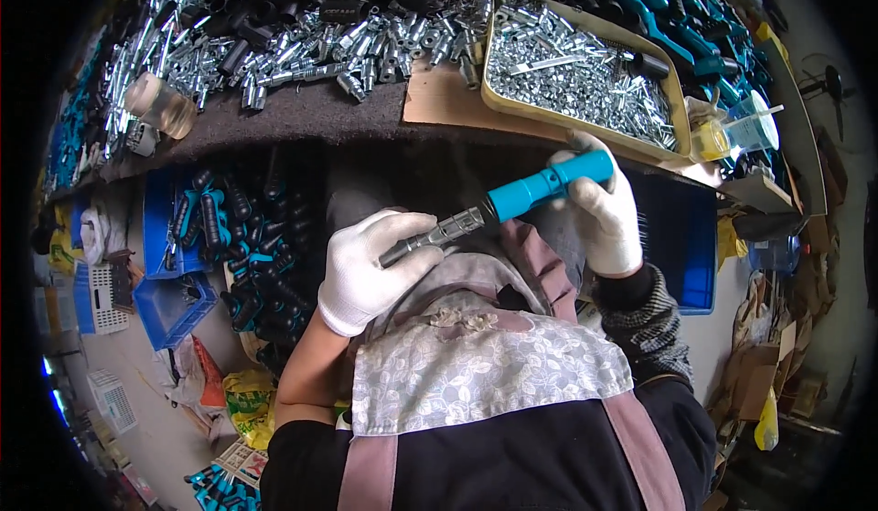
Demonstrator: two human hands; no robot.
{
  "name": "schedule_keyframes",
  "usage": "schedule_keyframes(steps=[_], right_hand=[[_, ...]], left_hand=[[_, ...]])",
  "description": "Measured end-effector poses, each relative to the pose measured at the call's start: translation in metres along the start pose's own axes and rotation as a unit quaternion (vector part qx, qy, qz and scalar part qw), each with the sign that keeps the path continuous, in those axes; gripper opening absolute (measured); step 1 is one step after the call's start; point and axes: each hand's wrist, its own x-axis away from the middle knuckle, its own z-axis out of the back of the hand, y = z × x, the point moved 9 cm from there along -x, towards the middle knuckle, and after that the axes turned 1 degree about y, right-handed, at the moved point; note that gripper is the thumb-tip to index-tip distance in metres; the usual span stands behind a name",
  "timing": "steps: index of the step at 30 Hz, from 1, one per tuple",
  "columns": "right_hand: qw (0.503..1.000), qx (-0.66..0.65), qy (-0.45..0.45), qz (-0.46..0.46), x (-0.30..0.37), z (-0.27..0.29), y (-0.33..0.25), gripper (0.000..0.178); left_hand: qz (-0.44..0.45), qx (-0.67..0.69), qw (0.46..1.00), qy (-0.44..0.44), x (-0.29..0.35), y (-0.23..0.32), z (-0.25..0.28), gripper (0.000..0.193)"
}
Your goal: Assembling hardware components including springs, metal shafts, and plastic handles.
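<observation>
Closest to me is my apron, a grey leaf-print bib with dusty pink straps (489, 374), and right above it both gloved hands are on the same piece. My left hand (370, 269) is curled snug around the ribbed silver metal shaft (439, 235), and my right hand (599, 214) is wrapped tight round the bright blue plastic cylinder handle (549, 184). The whole thing sits tilted over my lap, just below the worktop edge, blue end up and to the right.

Looks to me like I'm mid-join, seating the shaft into the black collar of the handle. Next bit probably wants a straight push or twist with both ends kept in line, or it'll cock sideways.

Down on the left floor side there's a blue plastic crate (174, 305) and a heap of black and blue grips (261, 264) spilling beside it. Further out, the dark felt-covered worktop (302, 113) is buried in loose shiny metal fittings (293, 49), with a clear glass jar (163, 104) at the left and a tan tray of small silver screws (585, 68) right above my right hand. Not much elbow room with that edge so near.
</observation>
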Motion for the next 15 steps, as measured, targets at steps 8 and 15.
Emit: schedule_keyframes(steps=[8, 15], right_hand=[[0.998, -0.061, -0.004, 0.018, 0.001, -0.024, 0.020, 0.074], [0.910, 0.363, -0.138, -0.144, 0.009, 0.004, 0.005, 0.070]], left_hand=[[0.003, 0.001, 1.000, -0.008, 0.000, 0.000, -0.007, 0.030], [0.007, -0.025, 0.999, -0.020, 0.000, -0.006, -0.002, 0.027]])
